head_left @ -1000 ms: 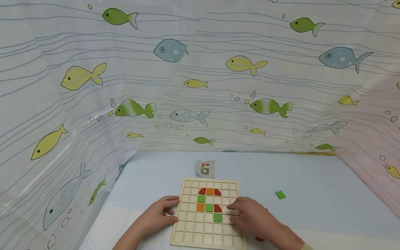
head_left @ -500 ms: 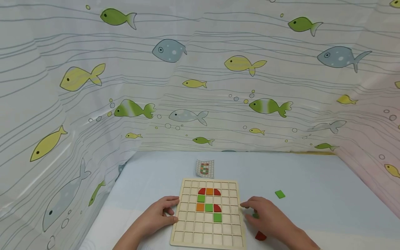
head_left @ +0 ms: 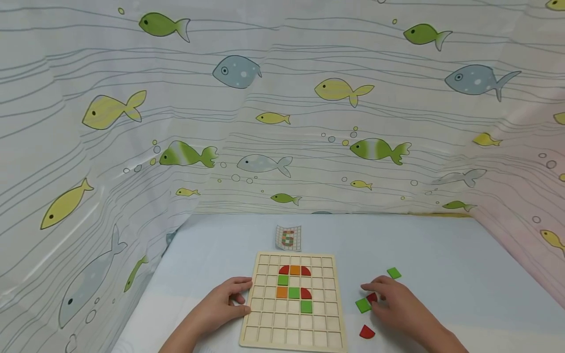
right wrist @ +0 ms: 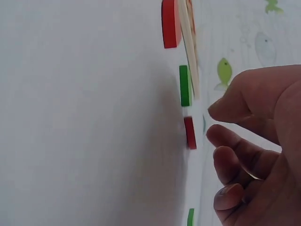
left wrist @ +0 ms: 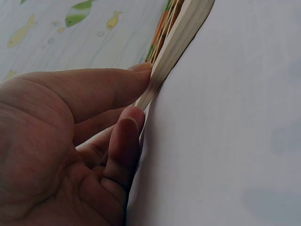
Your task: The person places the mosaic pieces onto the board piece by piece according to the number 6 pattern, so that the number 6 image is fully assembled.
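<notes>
A wooden grid board (head_left: 273,323) lies on the table, with red, orange and green flat tiles in some of its squares. Thumb and fingertips of my left hand (head_left: 225,301) rest against the board's left edge; in the left wrist view they touch its side (left wrist: 169,56). My right hand (head_left: 397,304) hovers to the right of the board, thumb and fingers apart with nothing between them. Below it lie a green square tile (head_left: 363,305) and a red quarter-round tile (head_left: 372,297), the red one partly hidden by the hand.
Another red quarter-round tile (head_left: 367,332) lies nearer the front, and a green square tile (head_left: 394,272) lies beyond the right hand. Behind the board is a small pattern card (head_left: 288,238) showing a coloured figure on a grid. A fish-print curtain (head_left: 309,137) encloses the table.
My right hand has moved right, from over the board to over the loose tiles, uncovering the green tile and red tile beside the board. My left hand has stayed at the board's edge.
</notes>
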`<state>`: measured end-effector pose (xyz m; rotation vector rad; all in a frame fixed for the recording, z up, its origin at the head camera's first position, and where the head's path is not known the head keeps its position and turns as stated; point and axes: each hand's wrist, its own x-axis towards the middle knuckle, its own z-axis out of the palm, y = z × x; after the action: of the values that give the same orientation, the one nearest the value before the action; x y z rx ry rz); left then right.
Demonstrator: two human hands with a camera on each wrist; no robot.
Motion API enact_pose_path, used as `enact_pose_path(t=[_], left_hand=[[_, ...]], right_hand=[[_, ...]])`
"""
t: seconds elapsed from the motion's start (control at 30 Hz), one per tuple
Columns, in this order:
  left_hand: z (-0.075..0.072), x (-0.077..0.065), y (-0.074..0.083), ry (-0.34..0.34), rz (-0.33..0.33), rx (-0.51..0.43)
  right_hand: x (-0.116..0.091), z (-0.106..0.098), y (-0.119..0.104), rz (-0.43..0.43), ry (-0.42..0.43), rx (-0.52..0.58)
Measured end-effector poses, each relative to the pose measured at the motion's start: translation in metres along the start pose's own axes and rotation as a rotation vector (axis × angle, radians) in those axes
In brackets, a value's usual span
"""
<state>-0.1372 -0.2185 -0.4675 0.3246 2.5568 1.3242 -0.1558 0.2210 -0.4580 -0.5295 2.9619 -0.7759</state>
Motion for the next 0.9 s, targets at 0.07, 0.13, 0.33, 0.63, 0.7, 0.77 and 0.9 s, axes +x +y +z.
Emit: enact_pose_path(t=[0.07, 0.13, 0.33, 0.63, 0.7, 0.77, 0.9], left_hand=[[0.0, 0.0, -0.001, 0.003, 0.003, 0.003], [0.0, 0.0, -0.001, 0.003, 0.007, 0.003], [0.0, 0.0, -0.001, 0.007, 0.012, 0.015], [-0.001, 0.0, -0.001, 0.002, 0.006, 0.012], [-0.001, 0.001, -0.001, -0.001, 0.005, 0.006], [-0.001, 0.001, -0.001, -0.006, 0.002, -0.001], [-0.001, 0.002, -0.002, -0.017, -0.001, -0.012]], right_hand=[[-0.001, -0.001, 0.003, 0.027, -0.019, -0.006], [-0.002, -0.002, 0.006, 0.032, -0.038, -0.007], [-0.006, -0.002, 0.014, -0.007, -0.056, -0.026], [-0.007, -0.003, 0.015, 0.09, -0.066, -0.031], [-0.007, -0.004, 0.016, 0.105, -0.075, -0.018], [-0.008, -0.004, 0.018, 0.104, -0.08, -0.011], [-0.01, -0.002, 0.024, 0.07, -0.083, -0.014]])
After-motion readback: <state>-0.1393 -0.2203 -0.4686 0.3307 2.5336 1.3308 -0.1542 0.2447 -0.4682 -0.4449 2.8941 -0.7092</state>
